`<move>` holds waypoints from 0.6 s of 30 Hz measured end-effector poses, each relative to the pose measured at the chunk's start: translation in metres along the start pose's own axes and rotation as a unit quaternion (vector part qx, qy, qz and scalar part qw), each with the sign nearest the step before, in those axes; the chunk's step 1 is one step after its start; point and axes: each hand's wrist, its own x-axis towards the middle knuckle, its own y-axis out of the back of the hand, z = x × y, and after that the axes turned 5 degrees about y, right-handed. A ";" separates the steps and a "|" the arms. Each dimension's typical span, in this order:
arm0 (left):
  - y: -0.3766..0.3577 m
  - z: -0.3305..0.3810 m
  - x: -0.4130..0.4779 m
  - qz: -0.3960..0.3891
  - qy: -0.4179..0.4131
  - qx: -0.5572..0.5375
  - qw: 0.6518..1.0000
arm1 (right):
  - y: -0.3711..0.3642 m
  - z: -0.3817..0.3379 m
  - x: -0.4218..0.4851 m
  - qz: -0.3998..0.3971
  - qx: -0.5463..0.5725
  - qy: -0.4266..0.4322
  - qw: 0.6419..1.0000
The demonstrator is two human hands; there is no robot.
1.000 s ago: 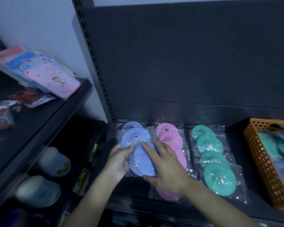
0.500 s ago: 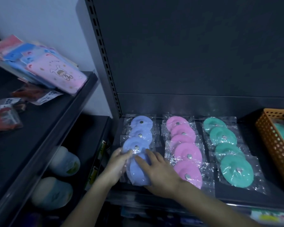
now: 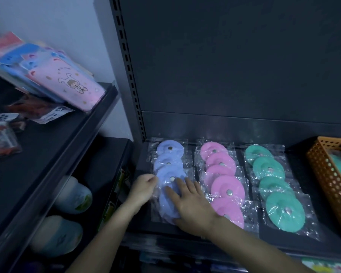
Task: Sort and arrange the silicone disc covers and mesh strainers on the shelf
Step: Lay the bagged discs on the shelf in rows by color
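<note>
Three rows of bagged silicone disc covers lie on the dark shelf [image 3: 250, 236]: a blue row [image 3: 169, 154] at the left, a pink row [image 3: 222, 180] in the middle, a green row [image 3: 272, 180] at the right. My right hand [image 3: 191, 205] lies flat with straight fingers on the nearest blue disc. My left hand [image 3: 144, 188] has its fingers curled at the left edge of that blue row's plastic bag; whether it pinches the bag is not plain. No mesh strainer shows.
An orange perforated basket [image 3: 331, 182] with green and purple discs stands at the shelf's right end. A side shelf [image 3: 53, 138] to the left carries pink and blue flat packs [image 3: 67, 83]. Below it sit pale rounded items [image 3: 75, 196].
The view has shifted lower and closer. My right hand has slid a little up the blue row and my left hand's fingers have curled at the row's left edge.
</note>
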 end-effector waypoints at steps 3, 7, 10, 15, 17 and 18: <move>0.007 0.003 0.012 0.127 -0.061 0.160 0.977 | -0.002 -0.002 0.000 -0.009 0.004 0.000 1.000; 0.010 0.008 0.026 0.114 -0.017 0.068 0.991 | 0.000 -0.002 0.001 -0.013 0.006 0.004 1.000; 0.008 0.009 0.034 0.087 0.000 0.061 0.994 | 0.000 -0.001 0.001 -0.017 0.011 0.007 1.000; 0.014 0.008 0.043 0.068 0.018 0.065 0.995 | -0.002 0.000 0.002 -0.018 0.018 0.011 1.000; 0.019 0.010 0.047 0.086 0.010 0.080 0.993 | -0.002 0.000 0.004 -0.015 0.023 0.014 1.000; 0.021 0.012 0.049 0.090 0.007 0.080 0.993 | -0.002 0.000 0.006 -0.015 0.024 0.015 0.999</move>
